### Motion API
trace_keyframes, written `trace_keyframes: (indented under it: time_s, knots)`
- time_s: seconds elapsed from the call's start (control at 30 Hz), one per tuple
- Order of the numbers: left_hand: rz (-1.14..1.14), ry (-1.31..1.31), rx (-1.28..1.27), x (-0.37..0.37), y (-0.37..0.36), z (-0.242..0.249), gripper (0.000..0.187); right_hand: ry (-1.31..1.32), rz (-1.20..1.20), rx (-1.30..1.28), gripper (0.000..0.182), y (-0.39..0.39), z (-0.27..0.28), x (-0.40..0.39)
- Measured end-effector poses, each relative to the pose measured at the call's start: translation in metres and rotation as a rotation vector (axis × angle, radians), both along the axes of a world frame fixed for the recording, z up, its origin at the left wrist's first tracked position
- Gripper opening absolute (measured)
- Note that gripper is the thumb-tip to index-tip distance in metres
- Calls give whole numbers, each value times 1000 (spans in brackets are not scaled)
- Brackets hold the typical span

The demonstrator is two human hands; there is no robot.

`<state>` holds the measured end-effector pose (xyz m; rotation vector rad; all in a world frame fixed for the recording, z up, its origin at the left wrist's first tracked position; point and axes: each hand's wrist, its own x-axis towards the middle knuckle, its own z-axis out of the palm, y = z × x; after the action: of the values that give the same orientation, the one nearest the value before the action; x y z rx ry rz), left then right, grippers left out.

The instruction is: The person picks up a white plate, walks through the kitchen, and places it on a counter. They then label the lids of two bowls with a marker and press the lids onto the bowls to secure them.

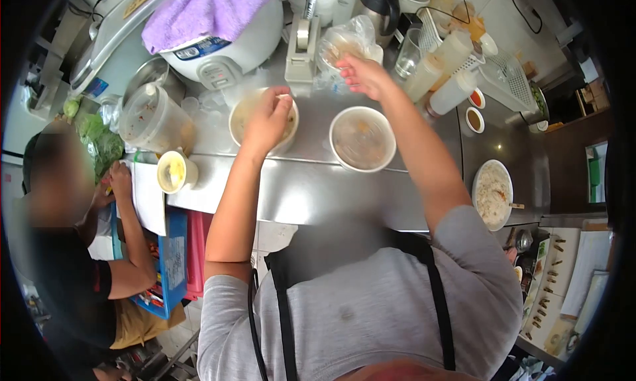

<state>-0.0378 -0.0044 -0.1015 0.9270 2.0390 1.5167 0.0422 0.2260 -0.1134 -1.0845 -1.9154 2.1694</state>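
My left hand (pixel 269 123) reaches over a round white bowl (pixel 237 124), its fingers bent near the far rim. Whatever those fingers pinch, if anything, is hidden. My right hand (pixel 364 76) hangs in the air with loosely bent fingers apart and nothing visible in them. Just beyond it sits a clear plastic bag (pixel 349 38), with something brownish inside. Between my forearms stands another round bowl (pixel 363 139), covered by a see-through lid, its contents blurry.
A tape dispenser (pixel 303 53) and rice cooker (pixel 222 70) stand behind. Squeeze bottles (pixel 454 93) and sauce cups (pixel 474 119) are at right, beyond a bowl of rice (pixel 492 195). Left are a plastic tub (pixel 149 119), a yellow-filled cup (pixel 177 172) and a co-worker (pixel 73 262).
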Motion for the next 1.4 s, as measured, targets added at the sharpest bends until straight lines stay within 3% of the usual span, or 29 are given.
trace_keyframes:
  time_s: [0.07,0.17,0.3,0.4,0.5,0.57,0.63,0.7,0.8,0.87,1.0,1.1,1.2,1.3,1.4]
  knots:
    - [-8,203,-26,-33,9,3,30,-55,-113,48,44,-6,-21,-56]
    - [-101,331,-185,-72,38,-3,30,-170,-188,459,48,-3,-71,-123]
    - [-342,483,-347,-108,87,-40,30,-427,6,744,46,-20,-51,-139]
    - [-479,462,-531,-124,106,-53,28,-324,-165,874,42,-34,-45,-138]
    - [-542,373,-559,-146,115,-68,27,51,-289,1080,34,-53,-38,-120]
    - [-663,358,-553,-165,123,-88,28,350,-257,570,29,-94,-12,-81]
    - [-451,-91,-575,-155,116,-68,29,135,-196,213,25,-132,4,-41]
    - [-290,-395,-591,-147,112,-47,39,181,-154,251,26,-164,2,-4]
    - [-131,-444,-505,-130,108,-28,41,150,0,372,22,-193,12,28]
    - [-187,-268,-512,-128,111,-37,42,283,52,468,20,-204,4,39]
    - [-232,-20,-526,-132,124,-67,44,294,-19,392,19,-205,-4,46]
    - [-126,254,-703,-117,125,-51,43,272,-51,323,21,-199,-8,43]
    - [66,774,-643,-110,115,-69,39,192,54,488,23,-187,-11,40]
    - [110,838,-618,-118,127,-57,36,22,133,499,23,-171,3,57]
    - [-14,549,-424,-81,122,11,32,184,48,454,23,-155,6,103]
